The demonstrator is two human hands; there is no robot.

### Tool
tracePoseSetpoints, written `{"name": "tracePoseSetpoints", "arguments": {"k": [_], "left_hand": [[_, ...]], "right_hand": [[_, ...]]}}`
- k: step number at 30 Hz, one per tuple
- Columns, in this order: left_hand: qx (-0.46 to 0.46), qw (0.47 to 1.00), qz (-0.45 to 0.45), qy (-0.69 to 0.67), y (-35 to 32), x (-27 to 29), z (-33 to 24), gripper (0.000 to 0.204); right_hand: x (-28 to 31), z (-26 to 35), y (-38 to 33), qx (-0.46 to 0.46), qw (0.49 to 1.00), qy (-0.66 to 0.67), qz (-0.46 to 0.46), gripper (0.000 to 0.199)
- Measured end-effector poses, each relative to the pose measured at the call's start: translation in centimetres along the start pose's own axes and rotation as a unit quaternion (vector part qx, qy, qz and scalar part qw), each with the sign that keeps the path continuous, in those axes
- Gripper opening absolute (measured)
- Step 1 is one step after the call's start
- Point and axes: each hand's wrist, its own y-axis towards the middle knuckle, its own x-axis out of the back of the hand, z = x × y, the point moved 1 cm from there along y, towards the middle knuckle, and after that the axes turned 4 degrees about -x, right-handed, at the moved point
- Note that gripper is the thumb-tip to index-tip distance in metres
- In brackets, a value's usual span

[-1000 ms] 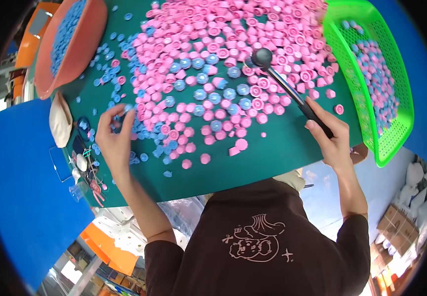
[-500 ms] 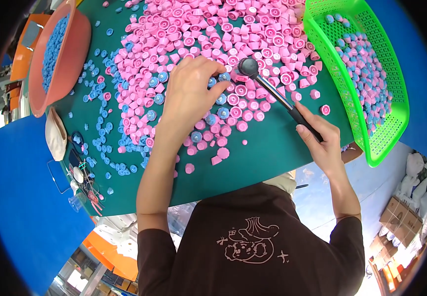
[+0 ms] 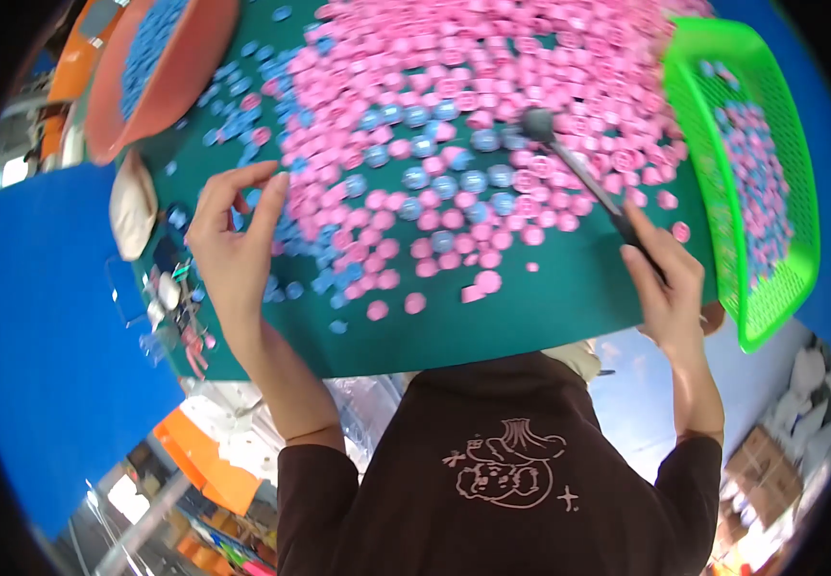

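Observation:
My right hand (image 3: 665, 274) is wrapped round the black grip of a small mallet (image 3: 583, 173) with a metal shaft. Its round black head hovers over or touches the pink pieces; I cannot tell which. On the left, my left hand (image 3: 233, 226) is above the small blue caps (image 3: 314, 245), thumb and forefinger tips drawn together. Anything between them is too blurred to make out. Many small pink cup-shaped pieces (image 3: 377, 67) cover the middle of the table. Several of these near the mallet carry blue tops (image 3: 473, 182).
The green table (image 3: 569, 298) holds a salmon-coloured basin (image 3: 209, 58) of blue caps at far left. A bright green basket (image 3: 804, 259) with pink-and-blue pieces stands at right. A cream pouch (image 3: 134, 206) and small tools (image 3: 180, 307) lie by the left edge.
My left hand has gone from the blue-topped pieces in the middle leftward to the loose blue caps. The whole view has shifted, and the mallet stays in my right hand.

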Motion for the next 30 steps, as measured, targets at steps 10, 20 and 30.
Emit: {"name": "tracePoseSetpoints", "arguments": {"k": [10, 20, 30], "left_hand": [[0.050, 0.991, -0.048, 0.116, -4.2, 0.7, 10.2, 0.017], [-0.048, 0.986, -0.038, 0.152, -3.7, 0.3, 9.9, 0.018], [0.079, 0.992, 0.009, 0.094, -3.2, -0.3, 11.7, 0.025]], "right_hand": [[-1.6, 0.0, 0.7, -0.045, 0.995, 0.085, -0.011, 0.041], [-1.8, 0.3, 0.0, -0.005, 0.999, 0.053, -0.010, 0.045], [-0.9, -0.4, -0.2, -0.029, 0.996, 0.085, -0.016, 0.045]]}}
